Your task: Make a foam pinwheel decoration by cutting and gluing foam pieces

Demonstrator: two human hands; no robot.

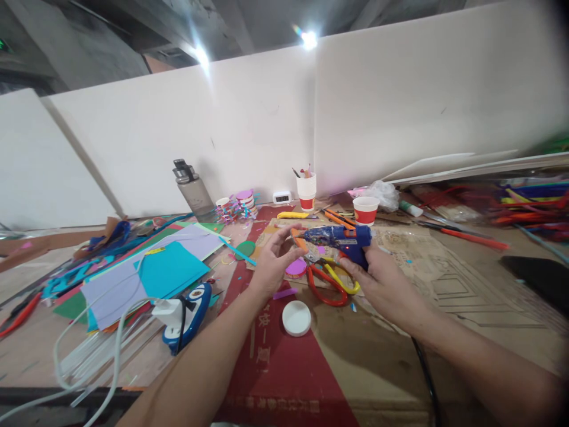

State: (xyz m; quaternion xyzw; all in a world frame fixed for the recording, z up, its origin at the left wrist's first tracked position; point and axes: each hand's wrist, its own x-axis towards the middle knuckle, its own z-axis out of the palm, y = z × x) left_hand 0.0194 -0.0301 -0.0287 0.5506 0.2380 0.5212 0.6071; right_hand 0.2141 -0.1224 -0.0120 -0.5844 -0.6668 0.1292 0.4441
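Note:
My right hand is wrapped around the handle of a blue glue gun, its nozzle pointing left. At that nozzle, my left hand pinches a small orange piece between thumb and fingers. Whether the tip touches the piece I cannot tell. Below the gun lie scissors with red handles and a yellow-handled pair. A pink disc rests under my left fingers, partly hidden. Closer to me is a round white lid, and a green disc lies left of my hand.
Colored paper sheets, a blue power strip and white cables lie left. Behind stand a bottle, decorated cups, a small clock and paper cups. A black cord runs below my right arm.

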